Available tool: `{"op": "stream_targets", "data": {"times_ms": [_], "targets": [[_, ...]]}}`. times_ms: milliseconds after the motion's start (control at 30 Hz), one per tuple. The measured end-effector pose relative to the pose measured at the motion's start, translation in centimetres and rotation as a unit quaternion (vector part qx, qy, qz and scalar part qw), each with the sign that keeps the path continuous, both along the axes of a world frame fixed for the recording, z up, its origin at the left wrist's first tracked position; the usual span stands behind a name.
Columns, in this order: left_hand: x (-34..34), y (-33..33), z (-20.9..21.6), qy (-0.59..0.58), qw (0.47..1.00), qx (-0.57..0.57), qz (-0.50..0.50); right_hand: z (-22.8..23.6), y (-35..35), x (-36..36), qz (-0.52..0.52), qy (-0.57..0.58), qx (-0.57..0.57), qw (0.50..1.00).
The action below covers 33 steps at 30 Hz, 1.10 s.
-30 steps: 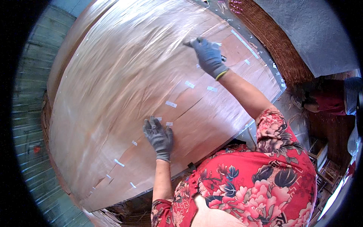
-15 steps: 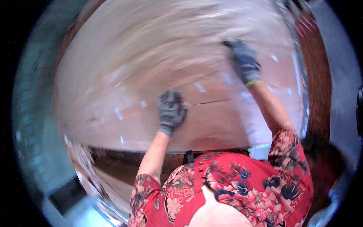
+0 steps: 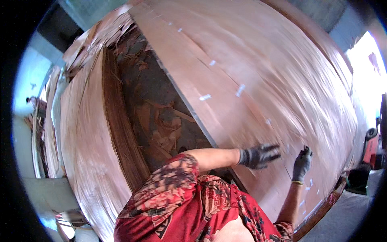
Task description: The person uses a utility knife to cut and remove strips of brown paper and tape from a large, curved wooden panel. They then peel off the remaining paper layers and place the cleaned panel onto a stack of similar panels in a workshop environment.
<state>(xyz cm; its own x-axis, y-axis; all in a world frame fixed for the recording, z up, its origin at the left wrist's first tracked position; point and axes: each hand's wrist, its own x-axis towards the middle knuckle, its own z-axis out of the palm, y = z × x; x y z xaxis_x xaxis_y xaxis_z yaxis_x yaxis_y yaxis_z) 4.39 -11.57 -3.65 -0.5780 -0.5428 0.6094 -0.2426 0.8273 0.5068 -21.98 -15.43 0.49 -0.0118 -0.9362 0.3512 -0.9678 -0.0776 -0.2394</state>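
Observation:
A broad, pinkish-brown wood veneer sheet (image 3: 225, 117) spreads out in front of me, with long seams and short strips of white tape (image 3: 204, 97) on it. My left hand (image 3: 260, 156), in a dark grey glove, is over the sheet near its close edge, fingers stretched out and nothing in them. Farther right, my right hand (image 3: 302, 164) wears a grey glove with a yellow-green cuff. Its fingers are bent together above the veneer; whether something small and dark is pinched at the tips is unclear.
To the left stands a tall stack of veneer sheets (image 3: 86, 117). Between it and the sheet before me, torn veneer scraps (image 3: 165, 129) litter the dark floor (image 3: 139, 80). A ragged heap of veneer (image 3: 100, 38) lies at the far left. Grey floor shows at the lower right.
My view has swung to the left, bringing the stack and scraps into sight. My right hand has come back from far across the sheet to near my left hand, whose fingers are now straighter.

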Motion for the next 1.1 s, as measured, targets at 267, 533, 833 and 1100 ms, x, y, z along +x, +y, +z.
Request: {"op": "stream_targets", "data": {"times_ms": [267, 533, 833, 1100], "targets": [[37.3, 14.8, -1.5, -0.195, 0.919, 0.192, 0.283, -3.0, -2.1, 25.4, 0.013, -0.002, 0.023, 1.000], [52.0, 38.3, -8.1, -0.058, 0.551, 0.394, 0.733, -5.8, -3.2, 28.2, -0.041, 0.081, 0.018, 0.996], [54.5, 37.7, -15.9, 0.069, 0.546, 0.437, 0.711, -7.9, -12.2, 25.2, -0.054, 0.131, 0.062, 0.988], [72.4, 26.5, -9.6, 0.008, 0.549, 0.447, 0.706, -4.7, -26.9, 59.7, 0.139, -0.050, 0.011, 0.989]]}}
